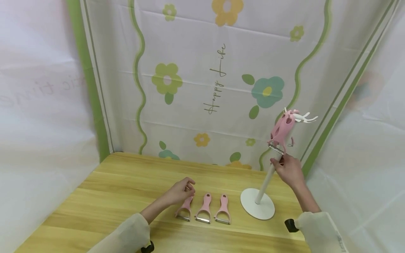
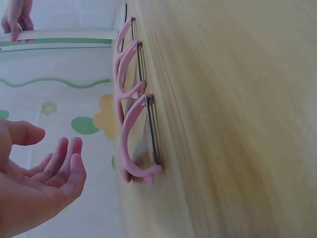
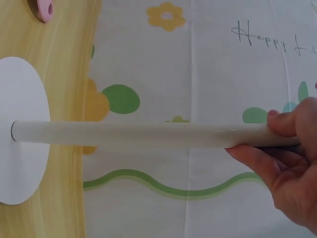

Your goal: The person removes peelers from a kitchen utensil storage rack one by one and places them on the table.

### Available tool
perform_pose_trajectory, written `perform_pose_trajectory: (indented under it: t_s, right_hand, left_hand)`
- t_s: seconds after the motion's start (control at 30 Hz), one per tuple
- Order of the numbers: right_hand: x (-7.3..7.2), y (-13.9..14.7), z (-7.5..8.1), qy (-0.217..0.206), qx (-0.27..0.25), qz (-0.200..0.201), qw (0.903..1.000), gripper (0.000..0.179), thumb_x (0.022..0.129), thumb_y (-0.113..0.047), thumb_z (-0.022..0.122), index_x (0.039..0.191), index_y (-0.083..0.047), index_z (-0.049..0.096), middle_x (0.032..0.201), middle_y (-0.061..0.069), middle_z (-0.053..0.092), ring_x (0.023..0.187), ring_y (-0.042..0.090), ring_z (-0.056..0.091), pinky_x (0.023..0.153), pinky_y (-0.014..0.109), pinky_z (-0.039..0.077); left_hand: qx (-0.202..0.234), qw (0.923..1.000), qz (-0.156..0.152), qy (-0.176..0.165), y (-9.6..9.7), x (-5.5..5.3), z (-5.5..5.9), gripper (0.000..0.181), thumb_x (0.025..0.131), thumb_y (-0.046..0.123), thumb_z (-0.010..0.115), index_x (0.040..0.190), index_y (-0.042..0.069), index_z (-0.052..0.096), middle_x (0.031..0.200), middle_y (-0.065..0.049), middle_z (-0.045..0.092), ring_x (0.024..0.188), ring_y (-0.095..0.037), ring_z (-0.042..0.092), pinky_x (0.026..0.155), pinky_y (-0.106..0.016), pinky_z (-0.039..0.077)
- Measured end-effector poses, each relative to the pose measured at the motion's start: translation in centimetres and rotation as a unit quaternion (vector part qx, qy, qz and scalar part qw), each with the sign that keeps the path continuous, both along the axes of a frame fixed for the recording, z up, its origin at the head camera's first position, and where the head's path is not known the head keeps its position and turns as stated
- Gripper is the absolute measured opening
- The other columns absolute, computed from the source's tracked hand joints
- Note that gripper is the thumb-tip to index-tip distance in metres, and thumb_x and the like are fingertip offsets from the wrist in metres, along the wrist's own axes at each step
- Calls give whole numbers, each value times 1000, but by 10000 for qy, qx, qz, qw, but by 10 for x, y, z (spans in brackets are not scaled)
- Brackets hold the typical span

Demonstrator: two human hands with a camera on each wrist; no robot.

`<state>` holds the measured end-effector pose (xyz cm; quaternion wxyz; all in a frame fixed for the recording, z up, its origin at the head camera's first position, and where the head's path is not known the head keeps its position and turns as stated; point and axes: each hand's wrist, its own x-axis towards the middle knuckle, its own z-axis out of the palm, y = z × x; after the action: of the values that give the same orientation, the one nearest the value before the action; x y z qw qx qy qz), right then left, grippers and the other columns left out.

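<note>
My right hand (image 1: 289, 170) pinches the white pole of a stand (image 1: 265, 188) high up, just below the pink peelers (image 1: 282, 131) hanging from its hooks. In the right wrist view, thumb and fingers close around the pole (image 3: 148, 134). Three pink peelers lie in a row on the table: a left one (image 1: 187, 202), a middle one (image 1: 207, 202) and a right one (image 1: 223, 202). Over the handle of the left peeler hovers my left hand (image 1: 178, 192), its fingers loosely bent. The left wrist view shows that hand (image 2: 44, 183) holding nothing, apart from the nearest peeler (image 2: 128, 144).
The stand's round white base (image 1: 250, 207) rests on the wooden table (image 1: 126, 196), right of the peelers. White branching hooks (image 1: 305, 117) stick out at its top. A flowered cloth (image 1: 196, 105) hangs behind the table, with white cloth walls on both sides.
</note>
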<state>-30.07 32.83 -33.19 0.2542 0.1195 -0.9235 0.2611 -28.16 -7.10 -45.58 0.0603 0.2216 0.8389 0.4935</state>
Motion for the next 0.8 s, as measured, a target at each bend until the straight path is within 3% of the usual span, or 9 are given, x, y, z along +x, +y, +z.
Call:
perform_pose_trajectory:
  t_s: [0.17, 0.33, 0.43, 0.6, 0.8]
  right_hand:
    - [-3, 1, 1, -129, 54, 81, 9999, 21, 98, -12, 62, 99, 9, 65, 91, 29, 72, 87, 46, 71, 62, 46, 60]
    - [-5, 3, 1, -205, 36, 191, 9996, 19, 98, -10, 61, 102, 9, 65, 94, 29, 72, 90, 46, 71, 64, 46, 61]
    - [-5, 6, 2, -212, 19, 259, 9994, 18, 97, -8, 61, 104, 9, 64, 95, 29, 72, 92, 47, 70, 65, 47, 61]
    - [-5, 8, 2, -181, 66, 263, 9995, 18, 97, -9, 62, 103, 8, 64, 96, 29, 72, 93, 47, 70, 70, 49, 61]
    - [-6, 5, 2, -436, -34, 291, 9986, 19, 98, -11, 60, 104, 7, 63, 98, 29, 71, 94, 45, 70, 72, 48, 62]
  left_hand:
    - [-115, 9994, -81, 323, 8, -3, 7, 38, 99, 8, 58, 132, -7, 48, 110, -18, 67, 95, -22, 66, 81, -31, 58]
    - [-136, 9969, -316, 705, 29, -3, 29, 35, 100, 8, 57, 132, -5, 50, 107, -12, 69, 97, -21, 67, 81, -27, 58]
    - [-57, 9951, -576, 801, 51, -1, 53, 34, 101, 10, 55, 134, -1, 51, 109, -11, 69, 101, -20, 66, 86, -27, 58]
    - [94, 9882, -1032, 1129, 94, 2, 103, 33, 103, 14, 53, 135, 3, 53, 115, -9, 68, 109, -19, 65, 91, -23, 55]
    - [604, 9796, -1204, 1491, 138, 1, 149, 34, 103, 12, 53, 136, 3, 54, 126, -11, 65, 118, -19, 61, 95, -19, 52]
